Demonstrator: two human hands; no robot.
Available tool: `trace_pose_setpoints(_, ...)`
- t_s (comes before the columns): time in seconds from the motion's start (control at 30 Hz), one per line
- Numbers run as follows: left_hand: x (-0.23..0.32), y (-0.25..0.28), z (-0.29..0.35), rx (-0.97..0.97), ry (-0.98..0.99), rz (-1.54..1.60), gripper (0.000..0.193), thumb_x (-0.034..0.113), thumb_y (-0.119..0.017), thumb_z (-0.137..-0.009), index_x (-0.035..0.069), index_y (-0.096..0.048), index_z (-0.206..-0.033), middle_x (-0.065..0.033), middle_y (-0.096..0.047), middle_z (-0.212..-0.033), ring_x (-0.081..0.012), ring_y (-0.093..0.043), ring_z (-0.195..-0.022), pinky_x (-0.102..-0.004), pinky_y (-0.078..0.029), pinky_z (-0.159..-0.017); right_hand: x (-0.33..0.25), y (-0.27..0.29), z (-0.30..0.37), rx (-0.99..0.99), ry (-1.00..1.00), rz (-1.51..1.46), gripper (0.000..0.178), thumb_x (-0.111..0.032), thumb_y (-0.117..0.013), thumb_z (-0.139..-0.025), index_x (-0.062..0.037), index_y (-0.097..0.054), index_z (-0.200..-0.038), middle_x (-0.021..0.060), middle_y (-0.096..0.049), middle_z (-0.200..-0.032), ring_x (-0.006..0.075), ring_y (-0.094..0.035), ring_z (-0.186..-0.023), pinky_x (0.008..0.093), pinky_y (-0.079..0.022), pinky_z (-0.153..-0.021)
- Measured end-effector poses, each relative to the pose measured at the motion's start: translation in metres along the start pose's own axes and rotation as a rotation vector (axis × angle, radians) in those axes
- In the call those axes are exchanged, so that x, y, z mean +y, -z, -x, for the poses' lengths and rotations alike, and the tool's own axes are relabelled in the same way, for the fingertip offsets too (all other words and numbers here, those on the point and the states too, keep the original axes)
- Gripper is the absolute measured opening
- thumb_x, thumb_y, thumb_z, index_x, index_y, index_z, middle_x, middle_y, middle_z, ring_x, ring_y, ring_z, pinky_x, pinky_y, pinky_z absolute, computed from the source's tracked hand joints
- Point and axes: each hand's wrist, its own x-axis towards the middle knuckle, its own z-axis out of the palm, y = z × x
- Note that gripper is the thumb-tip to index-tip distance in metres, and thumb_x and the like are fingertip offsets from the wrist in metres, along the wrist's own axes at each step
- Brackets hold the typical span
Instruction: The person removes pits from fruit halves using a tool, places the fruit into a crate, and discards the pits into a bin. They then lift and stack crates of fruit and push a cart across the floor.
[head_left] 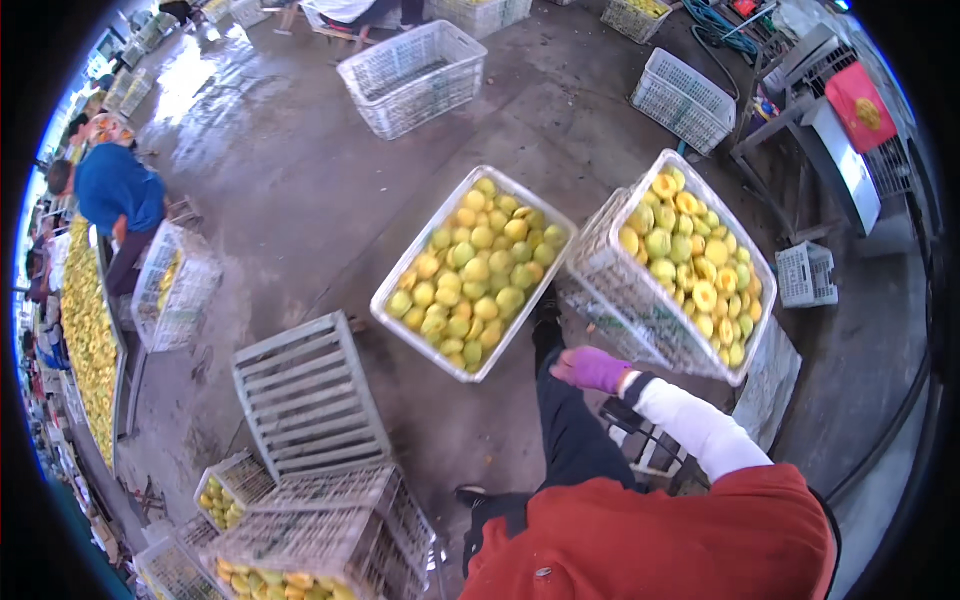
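My right hand (pixel 592 370), in a purple glove with bare fingertips, hangs by my dark-trousered leg. Its fingers look curled closed; what they hold, if anything, is hidden. Nearest to it on the right is a white plastic crate (pixel 655 320) heaped with yellow peach-like fruit (pixel 705 270), some of them halves with hollow centres. It appears to rest on top of another crate. Just ahead of my foot stands a second white crate (pixel 402 335), full of whole-looking yellow-green fruit (pixel 470 275). My left hand is out of view.
At lower left are a slatted frame (pixel 312 395), a large crate (pixel 330 510) and smaller crates with fruit. A person in blue (pixel 118 190) sits by a long fruit-covered table (pixel 88 330). Further crates (pixel 415 85) stand ahead. A metal stand (pixel 800 130) is at far right.
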Motion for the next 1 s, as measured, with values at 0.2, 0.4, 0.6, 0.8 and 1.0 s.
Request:
trace_pose_setpoints(0.2,0.117,-0.093,-0.06,0.055,-0.299,-0.218,0.044,0.004,-0.055,-0.082,-0.001,-0.047,-0.125,-0.0164,-0.048,-0.125,-0.0265,-0.051,-0.113,-0.0323,-0.048,-0.09,0.044,0.098,-0.287,0.576,-0.079,0.132,0.027,-0.033,-0.052,-0.09,-0.0062,-0.056,-0.093,0.0203,-0.06,-0.078,0.0356,-0.06,-0.07,0.0436,-0.046,-0.057)
trace_pose_setpoints(0.4,0.171,-0.245,-0.269,0.235,-0.902,-0.708,0.043,0.012,-0.05,-0.091,0.003,-0.042,-0.132,-0.019,-0.047,-0.131,-0.032,-0.042,-0.125,-0.0388,-0.035,-0.102,0.157,0.223,-0.419,0.646,-0.086,0.073,0.052,-0.047,-0.047,-0.092,-0.0012,-0.053,-0.115,0.0165,-0.064,-0.097,0.0262,-0.063,-0.085,0.038,-0.049,-0.073)
trace_pose_setpoints(0.6,0.249,-0.258,-0.322,0.313,-0.017,0.156,0.048,0.03,-0.063,-0.088,0.003,-0.045,-0.124,-0.0083,-0.052,-0.114,-0.0124,-0.051,-0.095,-0.0298,-0.045,-0.084,0.162,0.157,-0.493,0.374,0.096,0.157,0.05,-0.018,-0.052,-0.091,-0.0038,-0.035,-0.137,0.0134,-0.059,-0.11,0.0193,-0.058,-0.09,0.0334,-0.05,-0.078)
trace_pose_setpoints(0.8,0.236,-0.255,-0.33,-0.198,0.108,0.464,0.052,0.042,-0.067,-0.083,0.002,-0.056,-0.114,-0.0042,-0.061,-0.092,-0.0136,-0.056,-0.084,-0.0272,-0.047,-0.077,0.138,0.191,-0.477,0.41,-0.2,-0.198,0.058,-0.047,-0.055,-0.089,0.0078,-0.063,-0.105,0.01,-0.065,-0.086,0.0181,-0.058,-0.077,0.0353,-0.048,-0.072)
trace_pose_setpoints(1.0,0.234,-0.261,-0.33,-0.038,0.127,0.76,0.054,0.049,-0.065,-0.082,0.002,-0.061,-0.109,-0.0047,-0.063,-0.089,-0.0131,-0.058,-0.08,-0.0272,-0.048,-0.069,0.17,0.197,-0.495,0.268,-0.211,-0.264,0.06,-0.049,-0.054,-0.088,0.0045,-0.058,-0.114,0.0171,-0.064,-0.071,0.0328,-0.059,-0.057,0.0439,-0.045,-0.053)
